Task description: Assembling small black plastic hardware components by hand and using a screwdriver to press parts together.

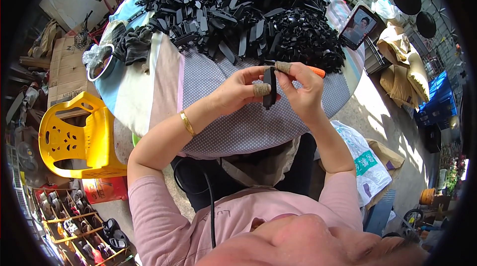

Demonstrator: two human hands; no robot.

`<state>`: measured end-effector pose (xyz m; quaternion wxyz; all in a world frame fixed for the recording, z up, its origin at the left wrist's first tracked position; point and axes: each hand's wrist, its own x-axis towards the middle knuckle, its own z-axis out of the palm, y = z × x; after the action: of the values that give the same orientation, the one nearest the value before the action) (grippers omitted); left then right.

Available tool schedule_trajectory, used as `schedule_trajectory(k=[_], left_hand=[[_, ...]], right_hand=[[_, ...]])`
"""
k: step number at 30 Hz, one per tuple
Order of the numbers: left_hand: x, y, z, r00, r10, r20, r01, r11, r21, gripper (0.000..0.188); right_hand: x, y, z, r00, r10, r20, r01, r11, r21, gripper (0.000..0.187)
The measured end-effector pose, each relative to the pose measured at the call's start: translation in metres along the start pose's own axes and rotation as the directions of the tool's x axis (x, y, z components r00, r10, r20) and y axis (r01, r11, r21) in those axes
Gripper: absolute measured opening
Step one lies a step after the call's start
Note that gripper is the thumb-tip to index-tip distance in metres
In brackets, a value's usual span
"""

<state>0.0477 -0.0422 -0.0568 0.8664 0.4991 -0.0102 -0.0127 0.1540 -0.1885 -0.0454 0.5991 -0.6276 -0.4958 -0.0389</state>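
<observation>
My left hand [238, 88] grips a slim black plastic part [269, 98] upright over the near side of the table. Brown tape is wrapped around its thumb. In my right hand [305, 92] is a tool with an orange handle [317, 72], its thin dark tip reaching toward the part's upper end; whether the tip touches the part I cannot tell. Tape also covers a finger of this hand. Just beyond both hands a large heap of black plastic parts [238, 15] spreads over the far half of the round table.
Patterned cloth [218, 117] covers the table. At its left lie dark gloves [133, 45] and a bowl [102, 70]; a phone [358, 26] stands at the right. A yellow chair [82, 139] is on the left, a white plastic bag [362, 161] on the right. A black cable [211, 201] hangs before me.
</observation>
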Motion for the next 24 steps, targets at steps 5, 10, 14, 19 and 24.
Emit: schedule_trajectory(k=[5, 10, 14, 19, 24], left_hand=[[0.001, -0.002, -0.004, 0.999, 0.034, -0.008, -0.035, 0.999, -0.038, 0.043], [0.000, 0.002, 0.002, 1.000, 0.027, -0.007, -0.027, 1.000, -0.016, 0.040], [-0.002, 0.002, 0.003, 0.999, 0.044, 0.024, -0.043, 0.998, -0.035, 0.040], [-0.002, 0.000, 0.000, 0.997, 0.065, 0.030, -0.064, 0.998, -0.027, 0.040], [-0.002, 0.000, -0.005, 0.996, 0.077, -0.036, -0.075, 0.996, 0.051, 0.039]], right_hand=[[0.002, 0.001, 0.000, 0.958, -0.280, 0.067, 0.287, 0.913, -0.291, 0.012], [0.001, 0.000, 0.001, 0.954, -0.299, 0.020, 0.293, 0.916, -0.274, 0.014], [-0.001, 0.002, 0.000, 0.949, -0.314, 0.014, 0.308, 0.920, -0.242, 0.015], [-0.001, -0.002, -0.001, 0.952, -0.299, 0.062, 0.305, 0.917, -0.256, 0.015], [0.000, -0.011, -0.005, 0.937, -0.276, 0.215, 0.335, 0.887, -0.317, 0.018]])
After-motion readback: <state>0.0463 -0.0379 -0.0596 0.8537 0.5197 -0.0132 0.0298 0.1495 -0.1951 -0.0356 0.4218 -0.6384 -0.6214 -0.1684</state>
